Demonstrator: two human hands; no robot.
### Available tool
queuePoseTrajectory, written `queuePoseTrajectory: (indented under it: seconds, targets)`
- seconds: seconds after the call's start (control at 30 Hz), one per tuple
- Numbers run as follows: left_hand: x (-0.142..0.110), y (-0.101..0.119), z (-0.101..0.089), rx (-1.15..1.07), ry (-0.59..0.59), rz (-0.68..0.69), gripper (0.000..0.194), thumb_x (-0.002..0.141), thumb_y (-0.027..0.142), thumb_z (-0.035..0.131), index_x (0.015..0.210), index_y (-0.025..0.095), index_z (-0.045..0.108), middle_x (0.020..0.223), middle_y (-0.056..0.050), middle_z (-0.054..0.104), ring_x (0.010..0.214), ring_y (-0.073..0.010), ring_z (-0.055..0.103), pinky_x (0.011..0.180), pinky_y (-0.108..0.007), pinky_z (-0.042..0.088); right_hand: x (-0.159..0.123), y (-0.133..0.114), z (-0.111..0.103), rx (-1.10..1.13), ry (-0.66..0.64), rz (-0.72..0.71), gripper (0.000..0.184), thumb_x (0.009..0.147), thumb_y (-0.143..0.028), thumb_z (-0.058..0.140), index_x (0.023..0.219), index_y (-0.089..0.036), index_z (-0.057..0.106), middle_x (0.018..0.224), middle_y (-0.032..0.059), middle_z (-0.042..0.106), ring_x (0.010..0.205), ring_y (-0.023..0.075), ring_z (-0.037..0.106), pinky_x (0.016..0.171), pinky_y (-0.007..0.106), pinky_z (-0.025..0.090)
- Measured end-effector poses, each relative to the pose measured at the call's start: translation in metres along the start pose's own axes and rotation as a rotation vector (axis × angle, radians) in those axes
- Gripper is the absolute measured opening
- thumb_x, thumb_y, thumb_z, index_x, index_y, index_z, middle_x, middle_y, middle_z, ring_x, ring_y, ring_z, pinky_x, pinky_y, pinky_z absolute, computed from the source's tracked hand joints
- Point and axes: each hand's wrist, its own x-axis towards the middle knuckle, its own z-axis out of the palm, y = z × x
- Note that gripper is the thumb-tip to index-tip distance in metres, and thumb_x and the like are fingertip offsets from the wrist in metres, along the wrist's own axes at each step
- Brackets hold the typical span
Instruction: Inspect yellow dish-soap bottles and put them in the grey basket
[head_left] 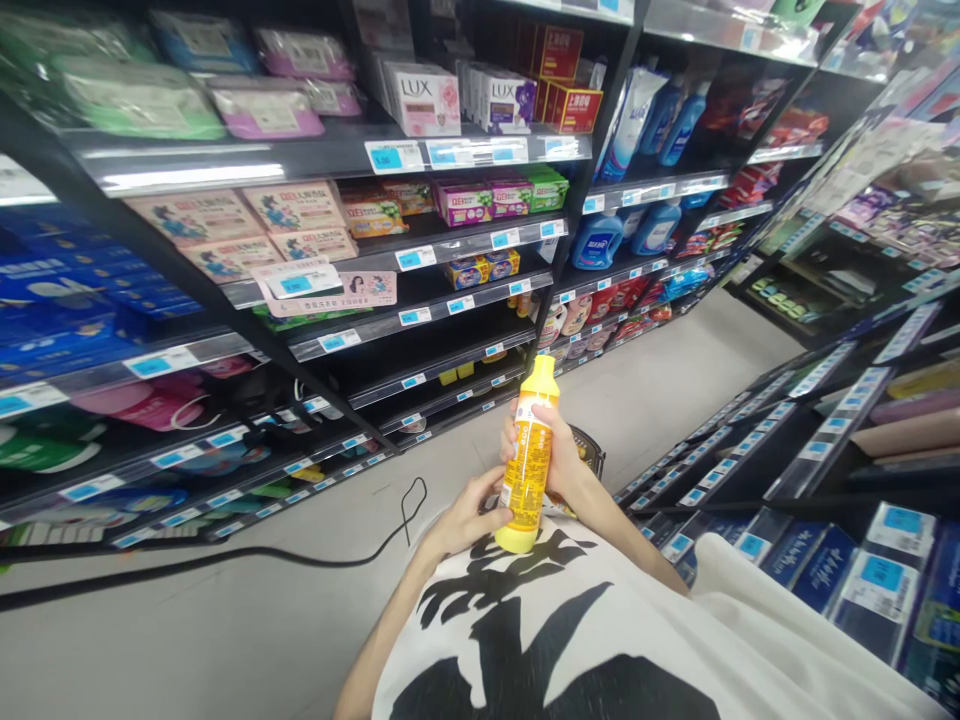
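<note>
A yellow plastic bottle (pixel 529 465) with a printed label and a narrow capped neck is held close to my body, tilted slightly. Around its lower left side my left hand (pixel 469 515) is closed, the thumb lying near the base. My right hand (pixel 561 450) grips the upper part from the right, its thumb across the label. Partly hidden behind my right forearm is a dark basket (pixel 589 450); I cannot make out its contents well.
Shelves on the left carry LUX soap boxes (pixel 427 100), pink soap packs (pixel 296 207) and wipes (pixel 266 107). Blue detergent bottles (pixel 598 240) stand farther along. A black cable (pixel 285 553) lies across the grey floor (pixel 225 630). More shelving (pixel 757 440) borders the aisle on the right.
</note>
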Motion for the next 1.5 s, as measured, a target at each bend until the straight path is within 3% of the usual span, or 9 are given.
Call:
queuePoseTrajectory:
  seconds: [0.8, 1.5]
  targets:
    - [0.001, 0.005, 0.001, -0.006, 0.007, -0.03, 0.071, 0.087, 0.062, 0.065, 0.139, 0.014, 0.056, 0.125, -0.013, 0.068, 0.105, -0.0289, 0.063, 0.096, -0.04, 0.049, 0.0006, 0.0004, -0.0053, -0.021, 0.0, 0.0, 0.033, 0.088, -0.054, 0.057, 0.1, -0.024, 0.055, 0.069, -0.0017, 0.06, 0.054, 0.0152, 0.056, 0.046, 0.025, 0.048]
    - [0.0004, -0.0006, -0.0003, -0.018, -0.012, -0.031, 0.07, 0.088, 0.061, 0.064, 0.138, 0.013, 0.055, 0.129, -0.014, 0.065, 0.109, -0.03, 0.062, 0.094, -0.039, 0.048, 0.002, -0.0014, -0.0007, -0.044, 0.034, -0.015, 0.034, 0.081, -0.052, 0.065, 0.097, -0.023, 0.057, 0.064, -0.0034, 0.06, 0.051, 0.0151, 0.056, 0.048, 0.026, 0.047]
